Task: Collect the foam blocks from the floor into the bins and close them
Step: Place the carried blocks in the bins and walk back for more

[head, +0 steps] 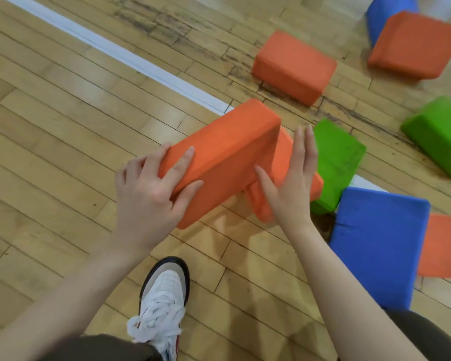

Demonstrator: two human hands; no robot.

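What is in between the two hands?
In the head view, two orange foam blocks: the left hand grips the upper orange block, and the right hand lies flat against the lower orange block.

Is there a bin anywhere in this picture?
No, only foam blocks such as the orange block in the left hand lie around on the wooden floor.

The rectangular orange foam block [219, 157] looks matt and finely grainy, like the blue foam block [380, 243], while the worn pale wooden plank floor [63, 139] is glossy, and the white lace-up shoe [164, 295] shows woven mesh cloth.
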